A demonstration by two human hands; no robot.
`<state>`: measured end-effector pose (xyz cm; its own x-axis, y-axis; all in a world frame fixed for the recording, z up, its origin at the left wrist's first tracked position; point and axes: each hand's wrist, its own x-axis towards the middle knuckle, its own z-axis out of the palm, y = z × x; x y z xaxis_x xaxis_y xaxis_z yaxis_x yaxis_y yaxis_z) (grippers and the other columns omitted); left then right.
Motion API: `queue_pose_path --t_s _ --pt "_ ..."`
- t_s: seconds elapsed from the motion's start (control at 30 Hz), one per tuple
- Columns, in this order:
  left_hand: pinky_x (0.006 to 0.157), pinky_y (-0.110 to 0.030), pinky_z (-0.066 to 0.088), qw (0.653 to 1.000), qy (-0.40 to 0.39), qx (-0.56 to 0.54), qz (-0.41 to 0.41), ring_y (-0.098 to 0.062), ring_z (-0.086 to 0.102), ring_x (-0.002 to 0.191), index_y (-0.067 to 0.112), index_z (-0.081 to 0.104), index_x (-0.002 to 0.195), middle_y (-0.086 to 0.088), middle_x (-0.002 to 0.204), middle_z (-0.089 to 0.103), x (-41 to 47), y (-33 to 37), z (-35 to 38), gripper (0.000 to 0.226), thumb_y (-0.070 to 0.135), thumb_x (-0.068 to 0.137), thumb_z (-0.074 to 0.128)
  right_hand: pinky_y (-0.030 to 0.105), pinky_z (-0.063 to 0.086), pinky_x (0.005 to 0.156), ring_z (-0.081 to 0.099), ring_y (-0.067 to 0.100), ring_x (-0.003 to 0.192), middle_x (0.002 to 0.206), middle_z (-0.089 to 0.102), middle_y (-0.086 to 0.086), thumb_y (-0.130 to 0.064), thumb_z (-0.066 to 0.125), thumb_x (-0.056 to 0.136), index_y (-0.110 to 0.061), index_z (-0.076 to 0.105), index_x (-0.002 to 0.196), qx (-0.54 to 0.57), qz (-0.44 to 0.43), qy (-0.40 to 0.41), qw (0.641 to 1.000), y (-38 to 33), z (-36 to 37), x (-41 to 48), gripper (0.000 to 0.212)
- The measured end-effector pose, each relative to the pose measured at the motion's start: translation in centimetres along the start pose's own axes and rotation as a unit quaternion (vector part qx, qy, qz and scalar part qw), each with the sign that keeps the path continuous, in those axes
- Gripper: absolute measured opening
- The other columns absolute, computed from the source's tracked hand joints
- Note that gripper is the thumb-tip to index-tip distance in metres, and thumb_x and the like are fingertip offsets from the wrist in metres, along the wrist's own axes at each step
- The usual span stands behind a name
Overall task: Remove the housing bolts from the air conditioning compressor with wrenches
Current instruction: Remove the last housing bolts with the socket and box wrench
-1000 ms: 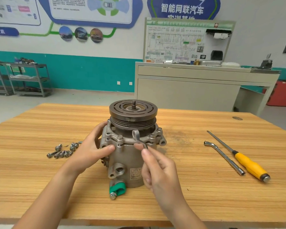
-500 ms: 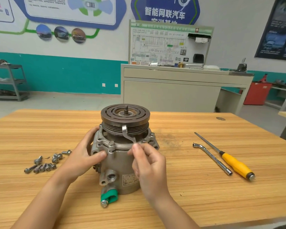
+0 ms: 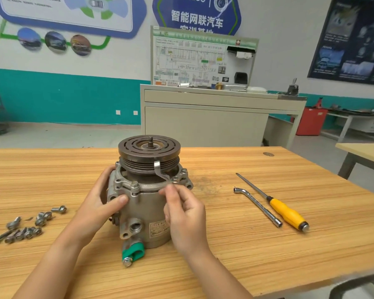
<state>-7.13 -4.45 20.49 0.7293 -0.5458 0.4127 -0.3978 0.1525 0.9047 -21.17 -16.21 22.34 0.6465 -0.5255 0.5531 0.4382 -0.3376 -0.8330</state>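
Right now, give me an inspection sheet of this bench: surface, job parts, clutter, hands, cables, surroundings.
Surface: wooden table, scuffed patch right of the compressor.
Job's things: compressor upright, pulley on top; flange bolt in place at the front; small wrench at the flange, cannot tell if it is seated on a bolt.
Clutter: loose bolts at left; L-wrench and yellow screwdriver side by side at right.
Hands: left hand grips the compressor; right hand pinches the wrench.
Cables: nothing seen.
Surroundings: cabinet with a wiring board behind; red bin; second table at right.
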Motion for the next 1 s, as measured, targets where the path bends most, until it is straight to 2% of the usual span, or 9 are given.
queue_pose_path --t_s 0.07,0.13,0.23,0.33,0.4,0.57,0.7,0.87,1.0 --pt "0.077 -0.014 0.050 0.999 0.037 -0.002 -0.007 0.005 0.057 0.107 0.060 0.038 0.117 0.030 0.122 0.056 -0.3 -0.2 0.0 0.083 0.038 0.052 0.083 0.015 0.040 0.057 0.050 0.001 0.059 0.062 0.054 -0.018 -0.042 0.042 0.089 -0.038 0.060 0.089 -0.056 -0.056 0.059 0.995 0.3 -0.6 -0.5 0.018" --pt "0.098 -0.035 0.044 0.996 0.090 0.018 0.002 0.001 0.048 0.117 0.065 0.036 0.116 0.009 0.143 0.043 -0.6 -0.1 0.0 0.083 0.055 0.043 0.072 0.016 0.045 0.073 0.058 0.002 0.079 0.085 0.063 -0.014 -0.033 0.046 0.092 -0.032 0.060 0.107 -0.106 -0.070 0.129 0.983 0.7 -2.2 -0.2 0.020" --pt "0.104 -0.047 0.039 0.991 0.120 0.052 0.019 0.012 0.044 0.112 0.059 0.033 0.121 0.008 0.149 0.031 -1.3 0.0 0.6 0.085 0.055 0.047 0.076 0.011 0.035 0.066 0.054 0.003 0.081 0.089 0.059 -0.007 -0.021 0.045 0.096 -0.012 0.064 0.109 -0.264 -0.020 0.148 0.953 1.5 -6.2 1.8 0.025" --pt "0.104 -0.050 0.040 0.987 0.139 0.081 0.029 0.004 0.047 0.111 0.052 0.030 0.128 0.008 0.150 0.026 -1.3 -0.6 0.7 0.080 0.029 0.070 0.079 0.022 0.023 0.059 0.051 0.017 0.078 0.096 0.059 0.008 -0.025 0.035 0.099 -0.005 0.061 0.107 -0.513 0.102 0.068 0.850 3.8 -9.9 3.8 0.034" --pt "0.102 -0.049 0.041 0.984 0.149 0.087 0.034 0.000 0.046 0.112 0.053 0.030 0.127 0.007 0.150 0.026 -1.2 -0.9 0.7 0.076 0.019 0.076 0.073 0.025 0.027 0.062 0.054 0.023 0.086 0.103 0.059 0.010 -0.028 0.034 0.100 -0.004 0.060 0.106 -0.591 0.170 0.024 0.788 5.4 -11.5 4.1 0.036" --pt "0.099 -0.039 0.039 0.981 0.159 0.096 0.048 0.000 0.046 0.111 0.036 0.034 0.135 0.019 0.149 0.014 -1.3 -0.8 1.0 0.083 0.042 0.066 0.082 0.028 0.035 0.067 0.055 0.024 0.101 0.111 0.058 0.008 -0.021 0.038 0.098 -0.009 0.060 0.112 -0.680 0.221 -0.011 0.699 7.5 -13.5 4.7 0.028" --pt "0.096 -0.035 0.037 0.982 0.161 0.092 0.034 -0.009 0.042 0.117 0.027 0.034 0.141 0.016 0.151 0.015 -1.3 -0.9 1.1 0.082 0.040 0.066 0.066 0.031 0.041 0.079 0.048 0.024 0.111 0.119 0.053 0.009 -0.023 0.041 0.097 -0.010 0.059 0.114 -0.708 0.213 -0.027 0.673 8.0 -13.9 5.3 0.028" --pt "0.072 -0.016 0.041 0.987 0.140 0.073 0.003 -0.008 0.043 0.116 0.028 0.032 0.143 0.014 0.137 0.036 -1.2 -1.7 1.2 0.065 0.013 0.087 0.062 0.032 0.042 0.079 0.048 0.025 0.110 0.115 0.052 0.010 -0.034 0.038 0.097 -0.008 0.060 0.114 -0.680 0.216 0.035 0.700 7.4 -16.0 6.3 0.038" --pt "0.092 -0.023 0.036 0.987 0.140 0.085 -0.003 -0.007 0.037 0.122 0.027 0.029 0.145 0.018 0.139 0.032 -1.3 -1.8 1.4 0.069 0.020 0.087 0.066 0.031 0.042 0.079 0.050 0.025 0.110 0.117 0.056 0.009 -0.014 0.040 0.095 -0.008 0.057 0.114 -0.690 0.296 -0.002 0.660 7.2 -17.4 7.3 0.027"
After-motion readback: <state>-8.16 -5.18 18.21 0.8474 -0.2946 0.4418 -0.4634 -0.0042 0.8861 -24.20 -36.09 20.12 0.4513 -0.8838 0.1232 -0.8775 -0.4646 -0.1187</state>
